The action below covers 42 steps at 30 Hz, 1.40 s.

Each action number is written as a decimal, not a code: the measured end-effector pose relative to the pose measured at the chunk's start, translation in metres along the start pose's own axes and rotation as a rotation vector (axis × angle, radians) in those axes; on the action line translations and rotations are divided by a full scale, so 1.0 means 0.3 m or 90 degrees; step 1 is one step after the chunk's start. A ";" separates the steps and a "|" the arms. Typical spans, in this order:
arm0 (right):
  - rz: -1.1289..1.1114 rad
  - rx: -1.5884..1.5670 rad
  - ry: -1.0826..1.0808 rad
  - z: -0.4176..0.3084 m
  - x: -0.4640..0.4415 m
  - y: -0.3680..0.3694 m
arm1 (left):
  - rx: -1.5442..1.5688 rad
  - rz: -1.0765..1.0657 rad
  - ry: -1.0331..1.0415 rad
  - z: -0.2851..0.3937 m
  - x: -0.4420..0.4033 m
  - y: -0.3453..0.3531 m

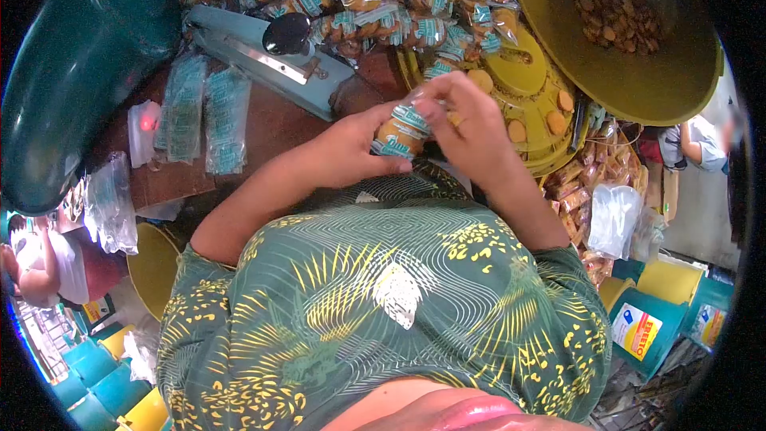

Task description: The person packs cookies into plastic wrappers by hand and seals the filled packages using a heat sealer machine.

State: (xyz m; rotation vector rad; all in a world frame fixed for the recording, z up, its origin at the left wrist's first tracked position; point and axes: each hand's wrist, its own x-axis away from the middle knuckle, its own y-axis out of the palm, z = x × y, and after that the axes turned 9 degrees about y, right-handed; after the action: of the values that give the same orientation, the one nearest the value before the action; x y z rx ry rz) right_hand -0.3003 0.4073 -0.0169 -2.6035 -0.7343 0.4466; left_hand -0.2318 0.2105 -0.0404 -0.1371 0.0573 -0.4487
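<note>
A small clear packet of round golden-brown cookies [399,134] with teal print is held in front of my chest. My left hand [349,144] is closed around its left side, the thumb along the lower edge. My right hand [467,116] has its fingers curled and pinched at the packet's upper right end. Just beyond my left hand stands a light-blue sealing device [311,80] with a black knob [287,33]. Two stacks of flat printed bags [227,121] lie on the brown table [171,183] to the left.
Many filled cookie packets [383,24] are piled at the back. A yellow lid [511,72] holds loose cookies, beside a large yellow basin [678,88] with more. A dark green container [88,56] stands left. Wrapped goods [582,191] and teal buckets [646,323] lie right. Other people appear at both edges.
</note>
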 end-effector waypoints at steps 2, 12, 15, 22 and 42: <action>0.087 0.128 -0.013 0.046 -0.032 -0.053 | 0.080 -0.067 -0.074 -0.044 -0.009 -0.018; 0.052 0.357 0.294 0.262 -0.041 -0.240 | 0.084 -0.033 0.085 -0.080 -0.014 -0.021; 0.055 0.282 0.275 0.298 -0.047 -0.243 | 0.035 -0.050 0.055 -0.076 -0.016 -0.029; -0.028 0.275 0.279 0.260 -0.039 -0.214 | 0.061 -0.058 0.001 -0.026 0.003 -0.049; -0.072 0.049 0.035 0.017 -0.057 -0.130 | 0.127 -0.070 -0.001 0.042 -0.012 -0.035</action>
State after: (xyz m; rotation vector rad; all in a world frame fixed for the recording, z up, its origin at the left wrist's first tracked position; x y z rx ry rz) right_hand -0.3330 0.4299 -0.0002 -2.4774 -0.8251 0.3600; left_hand -0.2385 0.2042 -0.0263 0.0551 0.0032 -0.5616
